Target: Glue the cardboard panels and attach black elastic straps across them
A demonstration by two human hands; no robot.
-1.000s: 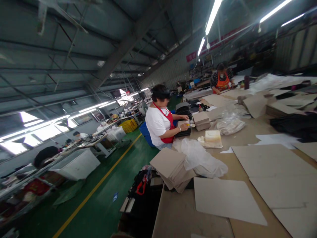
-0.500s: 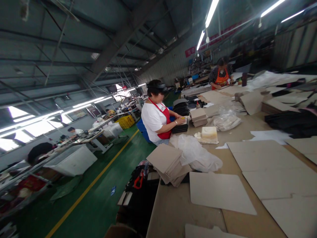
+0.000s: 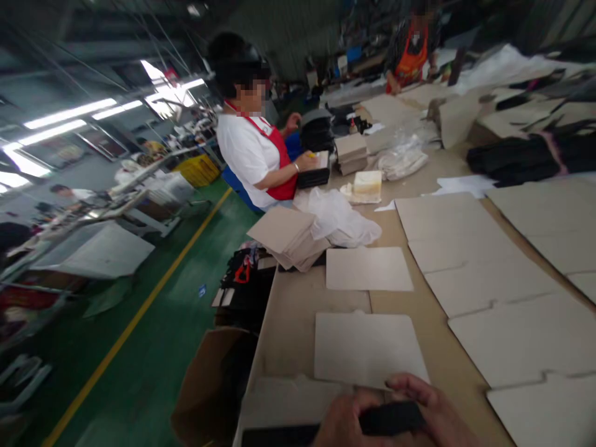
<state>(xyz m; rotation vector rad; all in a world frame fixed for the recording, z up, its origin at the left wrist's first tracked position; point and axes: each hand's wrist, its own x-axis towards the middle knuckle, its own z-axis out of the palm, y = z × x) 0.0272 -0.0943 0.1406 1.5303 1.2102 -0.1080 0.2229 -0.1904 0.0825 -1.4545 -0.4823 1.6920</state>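
Note:
At the bottom edge of the view, my left hand (image 3: 342, 423) is closed round a dark black piece (image 3: 390, 418), thick and strip-like; its exact kind I cannot make out. My right hand (image 3: 431, 406) grips the other end of it, thumb and fingers curled. Both hands are partly cut off by the frame and slightly blurred. Just beyond them a beige flat board (image 3: 367, 344) lies on the table, and another board (image 3: 298, 397) lies to the left of it, close to a black edge (image 3: 279, 436) at the lower left.
Overlapping beige boards (image 3: 507, 298) cover the right of the table. Ahead are a stack of boards (image 3: 291, 233), a clear plastic bag (image 3: 347, 217) and a yellowish block (image 3: 367, 185). A co-worker in a red apron (image 3: 284, 161) works at the left edge. An open carton (image 3: 209, 379) stands below.
The view has tipped downward and moved nearer the table. Both my hands have come into sight with the black piece. The co-worker has raised one hand off the dark stack.

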